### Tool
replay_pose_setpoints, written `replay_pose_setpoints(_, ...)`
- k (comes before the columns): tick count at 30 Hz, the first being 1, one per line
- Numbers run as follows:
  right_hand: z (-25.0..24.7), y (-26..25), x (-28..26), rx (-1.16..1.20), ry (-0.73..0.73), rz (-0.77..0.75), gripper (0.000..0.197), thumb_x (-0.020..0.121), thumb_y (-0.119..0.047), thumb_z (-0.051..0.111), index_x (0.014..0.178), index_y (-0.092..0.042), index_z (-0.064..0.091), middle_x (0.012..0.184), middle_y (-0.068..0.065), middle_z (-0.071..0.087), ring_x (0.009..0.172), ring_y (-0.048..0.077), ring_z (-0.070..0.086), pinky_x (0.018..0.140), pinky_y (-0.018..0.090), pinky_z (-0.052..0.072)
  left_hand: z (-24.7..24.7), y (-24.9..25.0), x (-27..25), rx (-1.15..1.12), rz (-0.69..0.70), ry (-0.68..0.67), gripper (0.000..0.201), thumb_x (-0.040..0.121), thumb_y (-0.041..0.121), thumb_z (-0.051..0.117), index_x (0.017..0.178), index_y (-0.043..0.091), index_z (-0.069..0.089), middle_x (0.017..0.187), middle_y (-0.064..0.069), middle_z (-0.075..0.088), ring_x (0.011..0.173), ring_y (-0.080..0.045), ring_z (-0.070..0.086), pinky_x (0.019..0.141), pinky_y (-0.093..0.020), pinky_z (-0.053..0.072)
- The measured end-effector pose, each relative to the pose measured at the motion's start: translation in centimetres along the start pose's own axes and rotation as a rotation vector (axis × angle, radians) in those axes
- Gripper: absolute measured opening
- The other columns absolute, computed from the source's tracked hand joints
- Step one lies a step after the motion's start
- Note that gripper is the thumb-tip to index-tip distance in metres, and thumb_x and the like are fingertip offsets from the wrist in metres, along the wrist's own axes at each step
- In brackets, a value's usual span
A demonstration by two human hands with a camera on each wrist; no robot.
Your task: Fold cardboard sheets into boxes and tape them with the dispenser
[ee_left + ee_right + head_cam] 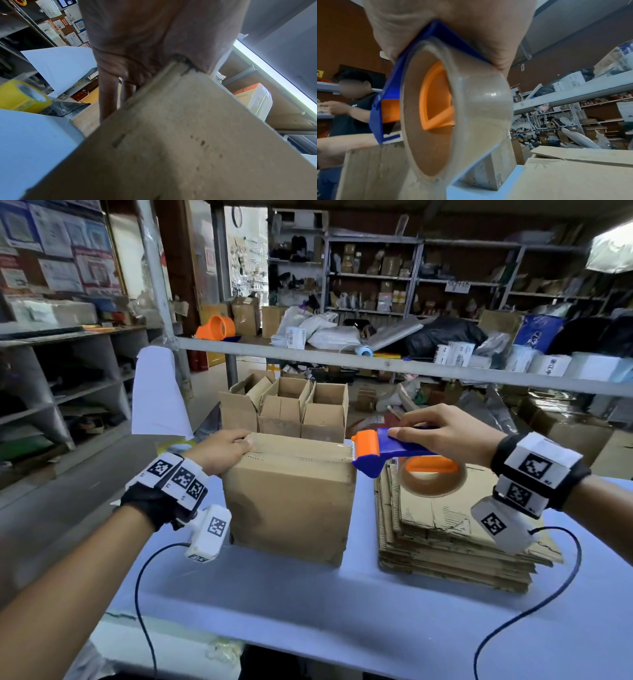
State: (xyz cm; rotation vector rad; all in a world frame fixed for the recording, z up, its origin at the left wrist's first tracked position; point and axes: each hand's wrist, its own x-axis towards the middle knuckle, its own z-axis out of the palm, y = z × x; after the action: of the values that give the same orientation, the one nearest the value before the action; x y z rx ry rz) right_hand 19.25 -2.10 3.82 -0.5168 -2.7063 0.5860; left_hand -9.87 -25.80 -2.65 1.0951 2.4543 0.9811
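A folded cardboard box (291,501) stands on the blue table, its top flaps closed with a strip of clear tape along the seam. My left hand (222,448) grips the box's top left edge, fingers curled over it; the left wrist view shows the same box (180,135) close up under my palm. My right hand (442,428) holds the blue and orange tape dispenser (380,453) at the box's top right edge. Its roll of clear tape (453,108) fills the right wrist view. A stack of flat cardboard sheets (455,529) lies right of the box.
Three open-topped boxes (284,409) stand behind the folded one. A yellow tape roll (22,96) lies at the table's left end. A metal rail (376,362) crosses overhead, with cluttered shelves beyond. Another person (349,101) sits in the background.
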Motion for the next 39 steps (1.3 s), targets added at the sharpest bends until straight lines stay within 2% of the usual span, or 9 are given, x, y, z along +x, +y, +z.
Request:
replay_pose_setpoints(3, -0.4, 0.9, -0.8, 0.006, -0.004, -0.004, 0.029, 0.096, -0.051, 0.061, 0.087, -0.027, 0.074, 0.074, -0.01, 0.066, 0.069, 0.005, 0.06, 0.066, 0.027, 0.042, 0.1, 0.1, 0.0, 0.006, 0.005, 0.006, 0.038, 0.106, 0.028, 0.04, 0.14, 0.014, 0.054, 0.142, -0.009, 0.054, 0.13, -0.027, 0.047, 0.104, -0.034, 0.036)
replay_pose_setpoints(7, -0.4, 1.8, -1.9, 0.025, -0.015, -0.002, 0.028, 0.094, -0.055, 0.061, 0.087, -0.031, 0.074, 0.077, -0.009, 0.068, 0.071, 0.007, 0.063, 0.064, 0.021, 0.042, 0.2, 0.2, 0.0, -0.004, 0.005, 0.003, 0.037, 0.106, 0.026, 0.041, 0.14, 0.014, 0.054, 0.141, -0.011, 0.053, 0.127, -0.027, 0.047, 0.092, -0.03, 0.037)
replay_pose_setpoints(12, -0.2, 2.0, -2.1, 0.02, -0.018, -0.002, 0.033, 0.093, -0.06, 0.059, 0.087, -0.03, 0.073, 0.076, -0.005, 0.067, 0.072, 0.01, 0.063, 0.066, 0.026, 0.044, 0.3, 0.2, 0.1, -0.006, 0.0, 0.005, 0.039, 0.107, 0.026, 0.04, 0.142, 0.012, 0.051, 0.142, -0.013, 0.051, 0.129, -0.031, 0.047, 0.096, -0.036, 0.04)
replay_pose_setpoints(16, -0.2, 2.0, -2.3, 0.014, -0.007, -0.003, 0.031, 0.097, -0.054, 0.06, 0.09, -0.026, 0.073, 0.078, -0.005, 0.067, 0.072, 0.008, 0.062, 0.067, 0.026, 0.044, 0.4, 0.2, 0.1, -0.023, -0.008, -0.001, 0.04, 0.107, 0.026, 0.04, 0.143, 0.012, 0.05, 0.143, -0.013, 0.051, 0.129, -0.032, 0.047, 0.097, -0.04, 0.041)
replay_pose_setpoints(22, -0.6, 2.0, -2.8, 0.0, -0.008, -0.002, 0.033, 0.098, -0.05, 0.06, 0.086, -0.022, 0.071, 0.077, 0.001, 0.066, 0.071, 0.012, 0.059, 0.067, 0.03, 0.041, 0.3, 0.4, -0.3, -0.006, -0.005, -0.001, 0.038, 0.107, 0.026, 0.04, 0.139, 0.013, 0.053, 0.141, -0.013, 0.053, 0.127, -0.03, 0.048, 0.096, -0.034, 0.038)
replay_pose_setpoints(24, -1.1, 2.5, -3.5, 0.001, 0.007, 0.019, 0.032, 0.097, -0.051, 0.06, 0.083, -0.025, 0.071, 0.075, -0.001, 0.065, 0.069, 0.011, 0.058, 0.065, 0.029, 0.039, 0.3, 0.4, -0.4, -0.003, -0.003, 0.0, 0.038, 0.107, 0.027, 0.04, 0.14, 0.013, 0.053, 0.141, -0.012, 0.053, 0.128, -0.029, 0.048, 0.101, -0.035, 0.036)
replay_pose_setpoints(27, -1.8, 3.6, -4.9, 0.002, 0.0, 0.059, 0.025, 0.096, -0.052, 0.06, 0.08, -0.037, 0.071, 0.074, -0.009, 0.066, 0.068, 0.006, 0.059, 0.063, 0.022, 0.038, 0.3, 0.6, -0.3, -0.009, -0.01, 0.005, 0.039, 0.106, 0.027, 0.041, 0.14, 0.013, 0.053, 0.143, -0.011, 0.053, 0.13, -0.029, 0.047, 0.108, -0.038, 0.035)
replay_pose_setpoints(32, -1.5, 4.3, -5.6, 0.009, -0.049, 0.09, 0.03, 0.099, -0.049, 0.059, 0.081, -0.028, 0.071, 0.073, -0.009, 0.066, 0.067, 0.004, 0.059, 0.065, 0.021, 0.038, 0.4, 0.6, -0.4, -0.015, -0.013, 0.001, 0.04, 0.106, 0.027, 0.042, 0.142, 0.013, 0.052, 0.144, -0.011, 0.051, 0.132, -0.029, 0.046, 0.109, -0.038, 0.033)
replay_pose_setpoints(39, -2.0, 4.2, -5.8, 0.019, -0.044, 0.08, 0.027, 0.098, -0.05, 0.058, 0.08, -0.034, 0.07, 0.07, -0.012, 0.064, 0.065, 0.003, 0.057, 0.062, 0.018, 0.037, 0.4, 0.3, -0.2, -0.026, -0.008, 0.001, 0.037, 0.106, 0.028, 0.042, 0.139, 0.016, 0.055, 0.14, -0.009, 0.055, 0.128, -0.028, 0.048, 0.109, -0.041, 0.037)
